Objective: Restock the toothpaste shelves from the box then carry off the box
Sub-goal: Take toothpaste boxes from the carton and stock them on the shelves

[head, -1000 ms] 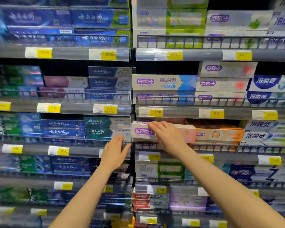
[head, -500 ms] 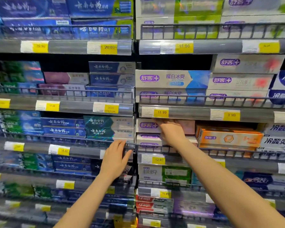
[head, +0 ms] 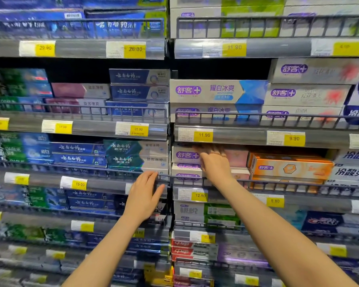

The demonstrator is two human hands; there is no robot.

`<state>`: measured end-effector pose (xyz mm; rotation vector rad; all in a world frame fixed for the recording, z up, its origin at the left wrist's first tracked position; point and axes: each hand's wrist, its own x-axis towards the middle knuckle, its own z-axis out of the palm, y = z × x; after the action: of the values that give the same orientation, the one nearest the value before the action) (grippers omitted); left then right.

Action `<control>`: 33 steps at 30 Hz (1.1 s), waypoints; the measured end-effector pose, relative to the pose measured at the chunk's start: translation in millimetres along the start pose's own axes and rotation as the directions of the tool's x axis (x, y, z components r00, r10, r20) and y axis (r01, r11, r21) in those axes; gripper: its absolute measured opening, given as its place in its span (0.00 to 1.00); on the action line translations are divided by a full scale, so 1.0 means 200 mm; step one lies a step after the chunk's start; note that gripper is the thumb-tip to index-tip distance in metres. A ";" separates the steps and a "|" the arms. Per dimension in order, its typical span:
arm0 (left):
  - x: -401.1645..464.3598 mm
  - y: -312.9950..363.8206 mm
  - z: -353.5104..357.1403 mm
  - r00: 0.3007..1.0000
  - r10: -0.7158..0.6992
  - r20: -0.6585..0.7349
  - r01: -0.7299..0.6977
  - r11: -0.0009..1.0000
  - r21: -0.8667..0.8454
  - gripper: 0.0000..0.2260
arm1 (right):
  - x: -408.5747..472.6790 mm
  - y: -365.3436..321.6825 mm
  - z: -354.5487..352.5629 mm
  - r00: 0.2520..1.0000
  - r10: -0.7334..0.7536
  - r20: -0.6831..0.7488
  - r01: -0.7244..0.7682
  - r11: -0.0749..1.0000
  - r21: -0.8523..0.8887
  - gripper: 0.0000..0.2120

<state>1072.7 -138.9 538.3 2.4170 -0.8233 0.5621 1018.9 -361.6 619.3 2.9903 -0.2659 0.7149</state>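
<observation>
**Two hands at the third shelf, one carton going in**

Two stacked pink-and-white cartons sit at centre frame, just right of the upright between the two bays, and the right hand (head: 215, 165) is at the upper pink carton (head: 235, 157). Its fingers (head: 207, 149) reach into the dark gap under the 11.90 price tag (head: 195, 135) and lie over the top of that carton; their tips are lost in shadow, so whether they curl round the carton or only press on it cannot be told, though pressing looks likelier. The left hand (head: 144, 194) is spread flat, fingers straight and slightly fanned, touching the wire rail (head: 104, 175) of the left bay just below the teal cartons (head: 136, 155), and holds nothing.

To do this step well, the carton should be pushed straight back until its face lines up with the carton below and sits behind the rail, square to the orange cartons (head: 289, 167) beside it, label forward. The left hand's brace helps steady the reach. The supply box is not in view.
</observation>
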 end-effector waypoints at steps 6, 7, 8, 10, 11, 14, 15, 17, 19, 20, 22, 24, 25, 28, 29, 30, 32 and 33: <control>-0.01 0.00 0.00 1.000 -0.001 0.000 0.001 1.000 -0.008 0.35 | -0.01 0.01 -0.01 0.999 -0.029 0.013 0.029 1.000 0.002 0.12; -0.01 0.00 0.00 1.000 0.003 -0.003 -0.003 1.000 -0.011 0.34 | -0.01 0.01 -0.01 0.999 -0.037 0.016 0.037 0.999 0.004 0.12; -0.01 0.00 0.00 1.000 0.005 -0.009 -0.005 1.000 -0.017 0.34 | -0.01 0.01 -0.02 0.999 -0.046 0.015 0.046 0.999 0.005 0.12; 0.00 0.00 -0.01 0.999 0.004 -0.034 -0.005 1.000 -0.028 0.33 | -0.02 0.03 -0.02 0.997 -0.074 -0.012 0.074 0.997 0.007 0.15; 0.00 0.01 -0.02 0.999 0.005 -0.051 -0.007 1.000 -0.030 0.32 | -0.03 0.04 -0.02 0.995 -0.096 -0.041 0.096 0.995 0.012 0.17; 0.04 0.03 -0.04 0.995 0.054 -0.088 -0.055 0.998 -0.017 0.27 | -0.08 0.08 -0.04 0.970 -0.204 -0.128 0.205 0.979 -0.007 0.23; 0.05 0.05 -0.04 0.992 0.087 -0.092 -0.088 0.996 -0.007 0.25 | -0.11 0.10 -0.04 0.960 -0.240 -0.147 0.239 0.971 -0.019 0.25; 0.07 0.09 -0.03 0.984 0.157 -0.089 -0.157 0.988 0.012 0.21 | -0.19 0.13 -0.03 0.945 -0.288 -0.156 0.290 0.957 -0.009 0.27; 0.09 0.14 -0.01 0.971 0.229 -0.071 -0.229 0.973 0.014 0.18 | -0.29 0.16 -0.03 0.941 -0.307 -0.143 0.312 0.950 0.018 0.25; 0.09 0.17 0.00 0.963 0.263 -0.054 -0.263 0.965 0.006 0.17 | -0.34 0.17 -0.03 0.945 -0.300 -0.132 0.305 0.952 0.018 0.24; 0.08 0.22 0.04 0.945 0.328 -0.009 -0.328 0.945 -0.006 0.17 | -0.45 0.20 -0.02 0.961 -0.258 -0.098 0.259 0.966 0.002 0.24; 0.07 0.28 0.07 0.915 0.403 0.029 -0.402 0.915 -0.012 0.17 | -0.57 0.23 -0.02 0.979 -0.194 -0.068 0.194 0.981 -0.013 0.24; 0.06 0.31 0.08 0.899 0.434 0.055 -0.433 0.901 -0.021 0.17 | -0.64 0.25 -0.03 0.986 -0.155 -0.061 0.155 0.988 -0.013 0.24; 0.02 0.42 0.14 0.846 0.521 0.113 -0.517 0.853 -0.066 0.18 | -0.87 0.29 -0.05 1.000 -0.009 -0.026 0.008 1.000 -0.019 0.24; 0.00 0.46 0.16 0.824 0.551 0.130 -0.544 0.835 -0.086 0.18 | -0.96 0.29 -0.06 0.999 0.046 0.002 -0.046 0.999 -0.021 0.23; -0.02 0.51 0.18 0.799 0.582 0.148 -0.572 0.813 -0.107 0.18 | -1.05 0.29 -0.09 0.994 0.108 0.033 -0.107 0.994 -0.028 0.23; -0.08 0.63 0.23 0.737 0.646 0.198 -0.629 0.763 -0.150 0.18 | -1.26 0.30 -0.14 0.965 0.244 0.098 -0.241 0.970 -0.039 0.23; -0.12 0.69 0.27 0.697 0.683 0.220 -0.662 0.730 -0.170 0.17 | -1.37 0.30 -0.17 0.939 0.317 0.134 -0.314 0.949 -0.038 0.23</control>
<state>977.2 -254.0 530.9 2.0838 -1.8570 0.4407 753.2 -375.1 525.9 3.0177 -0.7699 0.5195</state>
